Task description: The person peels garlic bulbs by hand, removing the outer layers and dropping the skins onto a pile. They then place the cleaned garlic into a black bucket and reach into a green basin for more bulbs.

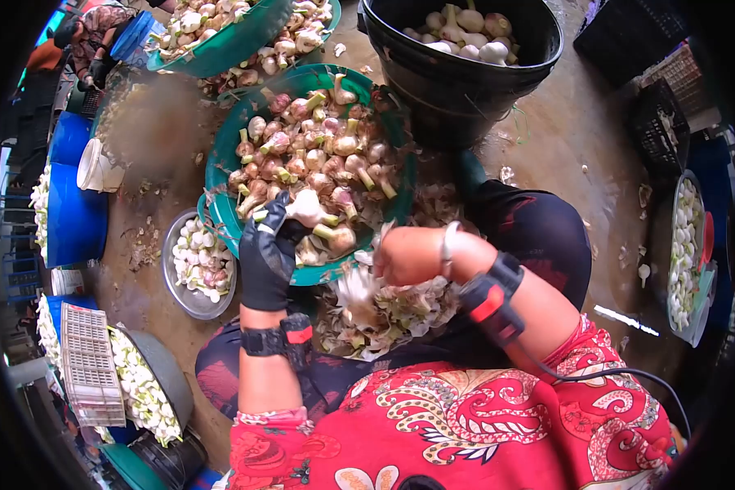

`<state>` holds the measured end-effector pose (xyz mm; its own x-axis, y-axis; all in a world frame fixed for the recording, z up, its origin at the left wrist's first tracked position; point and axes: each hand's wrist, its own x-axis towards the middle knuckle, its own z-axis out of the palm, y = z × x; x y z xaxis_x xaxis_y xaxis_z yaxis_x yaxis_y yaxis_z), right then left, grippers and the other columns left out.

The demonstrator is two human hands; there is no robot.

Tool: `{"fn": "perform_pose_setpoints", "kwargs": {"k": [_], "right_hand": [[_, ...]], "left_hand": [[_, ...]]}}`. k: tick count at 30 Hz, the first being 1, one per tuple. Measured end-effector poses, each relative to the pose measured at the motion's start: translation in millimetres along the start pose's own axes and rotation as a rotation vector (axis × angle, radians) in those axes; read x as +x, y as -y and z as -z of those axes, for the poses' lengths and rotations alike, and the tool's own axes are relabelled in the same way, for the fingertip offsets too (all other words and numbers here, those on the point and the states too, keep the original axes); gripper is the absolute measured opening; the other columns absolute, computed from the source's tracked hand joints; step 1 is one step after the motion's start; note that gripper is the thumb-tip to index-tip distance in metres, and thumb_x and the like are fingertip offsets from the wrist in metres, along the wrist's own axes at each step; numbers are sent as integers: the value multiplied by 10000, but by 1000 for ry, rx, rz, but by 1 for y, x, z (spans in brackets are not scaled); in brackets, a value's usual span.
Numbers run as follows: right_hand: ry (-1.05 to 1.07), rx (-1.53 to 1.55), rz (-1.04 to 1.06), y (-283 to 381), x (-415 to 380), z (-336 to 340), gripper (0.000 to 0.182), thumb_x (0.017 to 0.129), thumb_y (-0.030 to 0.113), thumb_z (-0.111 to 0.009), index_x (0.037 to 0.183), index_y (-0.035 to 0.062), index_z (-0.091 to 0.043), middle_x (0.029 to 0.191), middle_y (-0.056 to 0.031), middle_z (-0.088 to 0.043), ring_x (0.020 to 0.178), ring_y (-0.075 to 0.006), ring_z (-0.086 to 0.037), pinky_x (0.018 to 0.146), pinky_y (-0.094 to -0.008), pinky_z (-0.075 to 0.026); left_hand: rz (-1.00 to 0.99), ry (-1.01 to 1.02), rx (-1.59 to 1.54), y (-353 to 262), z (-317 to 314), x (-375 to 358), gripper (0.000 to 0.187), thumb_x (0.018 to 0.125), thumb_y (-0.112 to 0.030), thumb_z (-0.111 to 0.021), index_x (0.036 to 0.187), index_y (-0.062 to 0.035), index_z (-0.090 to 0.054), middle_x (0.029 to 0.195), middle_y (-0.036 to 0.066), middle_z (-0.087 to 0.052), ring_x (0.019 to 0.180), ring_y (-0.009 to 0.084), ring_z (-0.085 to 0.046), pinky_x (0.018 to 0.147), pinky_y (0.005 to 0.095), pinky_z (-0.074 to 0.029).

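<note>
My left hand [268, 253], in a black glove, is closed around a white garlic bulb [305, 207] above the near edge of a green basin [220, 167]. Unpeeled garlic bulbs [310, 151] with cut stems fill that basin. To the right of the left hand is my bare right hand [408, 255], its fingers curled and turned away from view; what they hold, if anything, I cannot make out. Just below the right hand, a blurred pale patch shows over a heap of garlic skins [384, 322] in my lap.
A black bucket [465, 82] holding garlic bulbs stands beyond the basin. To the left sits a metal bowl [170, 269] of peeled cloves. Another green basin [220, 53] of garlic is at the top. A person [90, 41] works at upper left. Crates [661, 122] stand at right.
</note>
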<state>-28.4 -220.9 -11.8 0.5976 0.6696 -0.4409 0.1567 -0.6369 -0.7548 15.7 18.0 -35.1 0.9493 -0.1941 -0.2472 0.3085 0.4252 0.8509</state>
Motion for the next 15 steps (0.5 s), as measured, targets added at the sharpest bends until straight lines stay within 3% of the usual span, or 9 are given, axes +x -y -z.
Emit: {"fn": "perform_pose_setpoints", "kwargs": {"k": [1,2,4,5,7,8,9,11,15], "right_hand": [[12,-274,-43,-3,5,-13,188,676,120,-585,790,12,-689,771,-163,-659,772,-314,-651,704,-402,-505],[8,-258,-187,0,4,-12,189,685,136,-568,773,29,-697,805,-200,-650,793,-359,-631,729,-427,-503],[-108,-304,-202,-13,12,-13,168,692,133,-568,760,44,-693,792,-196,-649,789,-348,-636,702,-425,-506],[-191,-314,-206,-12,10,-6,159,697,137,-575,761,50,-691,773,-192,-645,771,-353,-633,692,-425,-507],[-438,-202,-92,-31,13,-5,147,702,136,-589,773,48,-682,721,-186,-628,729,-364,-620,663,-433,-503],[-626,-132,-29,-25,7,-1,150,707,148,-601,783,41,-674,694,-188,-613,688,-376,-605,637,-444,-495],[-630,-125,-32,-19,3,4,150,707,148,-601,783,41,-674,694,-188,-613,688,-376,-605,637,-444,-495],[-795,-98,-28,-7,-4,13,150,710,139,-600,791,34,-670,715,-206,-611,705,-379,-604,652,-444,-495],[-849,-20,-25,-8,-6,15,243,733,144,-607,922,2,-661,822,-202,-636,817,-369,-614,746,-419,-501]], "left_hand": [[-26,19,-52,6,5,12,286,927,-96,-510,1193,-1,-557,1109,103,-619,1002,223,-618,840,375,-540],[-31,33,-94,-13,-28,17,316,937,-150,-515,1217,-6,-539,1144,114,-607,1039,234,-605,888,406,-517],[-51,285,-240,-64,-89,16,341,942,-165,-504,1243,-4,-513,1185,141,-592,1082,244,-587,968,441,-454],[-98,276,-216,-71,-106,20,371,928,-122,-522,1270,11,-469,1226,172,-564,1106,266,-577,933,391,-493],[-239,382,71,-42,-79,52,386,924,-114,-510,1288,5,-463,1231,155,-567,1105,262,-577,933,389,-475],[-159,298,433,-19,-57,61,401,905,-115,-523,1294,-30,-473,1219,155,-575,1085,268,-584,936,394,-462],[-67,205,793,9,-30,66,420,886,-117,-536,1300,-65,-483,1207,155,-582,1064,274,-591,940,399,-449],[33,357,1606,69,26,59,459,830,-128,-574,1283,-173,-517,1180,133,-590,1040,297,-586,915,399,-448],[176,370,2072,128,55,50,636,769,-151,-585,1368,-279,-413,1400,111,-422,1336,332,-314,1082,469,-253]]}}
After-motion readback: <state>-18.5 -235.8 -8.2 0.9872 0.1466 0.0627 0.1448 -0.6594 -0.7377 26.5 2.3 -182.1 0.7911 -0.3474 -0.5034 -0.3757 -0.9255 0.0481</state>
